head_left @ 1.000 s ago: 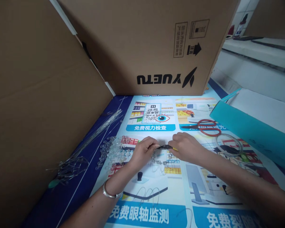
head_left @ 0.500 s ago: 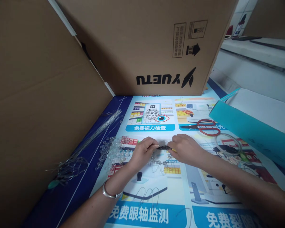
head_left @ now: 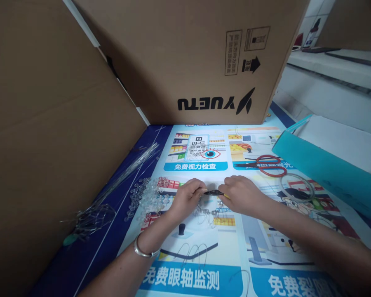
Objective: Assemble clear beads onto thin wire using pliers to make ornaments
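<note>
My right hand [head_left: 239,192] is closed around small black pliers [head_left: 214,192] with a yellow handle, their jaws pointing left. At the jaw tips, my left hand [head_left: 188,196] is pinched on a thin wire, most of which its fingers hide. Wires strung with clear beads [head_left: 207,212] lie just below the two hands. To the left of my left hand spreads a pile of loose clear beads [head_left: 148,196]. Several curved wire pieces [head_left: 193,253] rest nearer to me on the printed sheet.
Red-handled scissors [head_left: 270,165] and a coil of wire [head_left: 297,187] lie to the right, beside a teal box [head_left: 327,173]. A bundle of straight wires [head_left: 126,171] and a tangled wire heap [head_left: 94,220] lie left. Cardboard walls [head_left: 204,62] stand behind and at left.
Almost nothing differs. My right hand has shifted very slightly; the pliers and my left hand stay in the same place.
</note>
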Demonstrator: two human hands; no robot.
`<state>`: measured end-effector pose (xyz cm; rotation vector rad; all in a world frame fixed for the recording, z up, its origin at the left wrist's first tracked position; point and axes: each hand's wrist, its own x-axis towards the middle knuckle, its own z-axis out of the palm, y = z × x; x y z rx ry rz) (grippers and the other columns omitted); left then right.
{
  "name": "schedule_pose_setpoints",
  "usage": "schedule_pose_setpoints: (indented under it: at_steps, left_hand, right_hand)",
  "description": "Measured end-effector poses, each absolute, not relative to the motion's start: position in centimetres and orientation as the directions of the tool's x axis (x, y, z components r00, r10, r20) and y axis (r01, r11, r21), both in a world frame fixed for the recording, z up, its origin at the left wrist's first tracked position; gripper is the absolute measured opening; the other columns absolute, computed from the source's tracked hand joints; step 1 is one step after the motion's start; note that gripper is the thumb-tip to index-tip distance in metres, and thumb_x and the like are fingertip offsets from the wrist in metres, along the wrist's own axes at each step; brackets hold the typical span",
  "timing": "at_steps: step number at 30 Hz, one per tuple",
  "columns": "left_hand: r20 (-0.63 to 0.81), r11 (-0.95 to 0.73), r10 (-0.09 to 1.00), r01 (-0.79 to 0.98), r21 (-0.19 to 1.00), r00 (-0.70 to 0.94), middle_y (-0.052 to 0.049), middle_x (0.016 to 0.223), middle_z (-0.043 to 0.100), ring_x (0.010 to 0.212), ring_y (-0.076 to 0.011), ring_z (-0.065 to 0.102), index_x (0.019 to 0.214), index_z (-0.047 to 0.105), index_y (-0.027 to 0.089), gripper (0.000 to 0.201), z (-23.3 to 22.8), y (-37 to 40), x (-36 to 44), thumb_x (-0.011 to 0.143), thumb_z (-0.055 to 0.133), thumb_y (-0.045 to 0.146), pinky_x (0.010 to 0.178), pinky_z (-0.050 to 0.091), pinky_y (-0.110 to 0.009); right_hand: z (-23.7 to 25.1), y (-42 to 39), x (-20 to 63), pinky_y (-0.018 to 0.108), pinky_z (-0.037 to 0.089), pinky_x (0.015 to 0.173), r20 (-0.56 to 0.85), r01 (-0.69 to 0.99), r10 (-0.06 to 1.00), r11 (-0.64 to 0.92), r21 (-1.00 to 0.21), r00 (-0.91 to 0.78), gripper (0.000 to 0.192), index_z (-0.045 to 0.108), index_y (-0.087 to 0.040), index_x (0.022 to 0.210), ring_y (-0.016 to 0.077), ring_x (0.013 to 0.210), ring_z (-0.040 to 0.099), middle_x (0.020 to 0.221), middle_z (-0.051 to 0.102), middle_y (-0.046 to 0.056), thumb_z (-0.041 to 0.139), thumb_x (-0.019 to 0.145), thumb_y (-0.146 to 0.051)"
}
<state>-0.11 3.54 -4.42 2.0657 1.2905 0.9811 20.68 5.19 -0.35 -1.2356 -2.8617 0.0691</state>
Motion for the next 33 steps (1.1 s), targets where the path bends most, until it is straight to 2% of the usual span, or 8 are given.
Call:
schedule_pose_setpoints:
  at_steps: [5, 15, 25, 33]
  left_hand:
    - [0.311, -0.428, 0.903, 0.54, 0.725, 0.298, -0.001, 0.075, 0.055, 0.072, -0.0127, 0.052, 0.079, 0.056, 0.017, 0.011, -4.3, 3.5, -0.1, 0.086, 0.048, 0.016, 0.066, 0.04, -0.025]
    - [0.318, -0.444, 0.892, 0.491, 0.749, 0.321, -0.002, 0.077, 0.057, 0.076, -0.0129, 0.053, 0.08, 0.056, 0.017, 0.011, -4.1, 3.6, -0.2, 0.086, 0.048, 0.014, 0.07, 0.041, -0.025]
    - [0.309, -0.488, 0.849, 0.415, 0.768, 0.428, -0.002, 0.075, 0.055, 0.073, -0.0116, 0.051, 0.078, 0.054, 0.017, 0.014, -3.8, 3.6, -0.4, 0.089, 0.045, 0.017, 0.067, 0.041, -0.025]
    - [0.332, -0.522, 0.825, 0.391, 0.758, 0.457, -0.004, 0.079, 0.058, 0.077, -0.0126, 0.053, 0.082, 0.057, 0.016, 0.012, -3.9, 3.5, -0.4, 0.088, 0.047, 0.018, 0.07, 0.043, -0.026]
  right_hand:
    - [-0.1, 5.0, 20.5, 0.03, 0.028, 0.061, -0.007, 0.729, 0.729, 0.684, -0.035, -0.685, 0.029, 0.061, -0.021, 0.087, 0.0179, 0.072, 0.05, 0.08, 0.058, 0.005, 0.039, 0.087, -0.04]
    - [0.9, 5.4, 22.0, 0.032, 0.03, 0.072, 0.01, 0.696, 0.698, 0.714, -0.071, -0.716, 0.03, 0.062, -0.019, 0.085, 0.0199, 0.081, 0.05, 0.08, 0.058, 0.007, 0.041, 0.087, -0.039]
    - [2.0, 6.2, 23.3, 0.029, 0.031, 0.07, 0.012, 0.697, 0.706, 0.702, -0.144, -0.708, 0.028, 0.063, -0.02, 0.086, 0.0186, 0.081, 0.051, 0.078, 0.058, 0.006, 0.042, 0.086, -0.039]
    - [1.7, 6.7, 23.5, 0.027, 0.031, 0.066, -0.045, 0.699, 0.704, 0.694, -0.169, -0.709, 0.027, 0.064, -0.019, 0.08, 0.0177, 0.077, 0.053, 0.076, 0.059, 0.006, 0.043, 0.085, -0.036]
